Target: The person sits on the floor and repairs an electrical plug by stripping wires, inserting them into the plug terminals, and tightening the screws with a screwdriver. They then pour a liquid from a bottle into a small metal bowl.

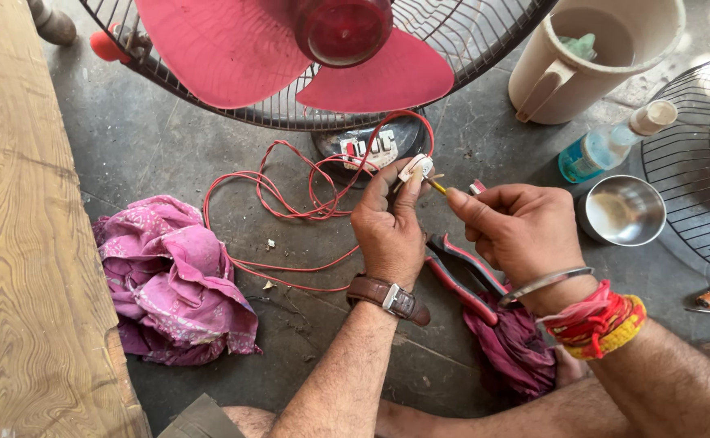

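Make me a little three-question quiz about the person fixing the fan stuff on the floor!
1. True or false: the left hand holds a small white plug on a red wire.
2. Which hand pinches the thin yellow-handled tool that points at the plug?
3. What lies on the floor between the two wrists?
A) red-handled pliers
B) a steel bowl
C) a pink cloth

Key:
1. True.
2. The right hand.
3. A. The bowl sits to the right of the right hand and the pink cloth lies far left.
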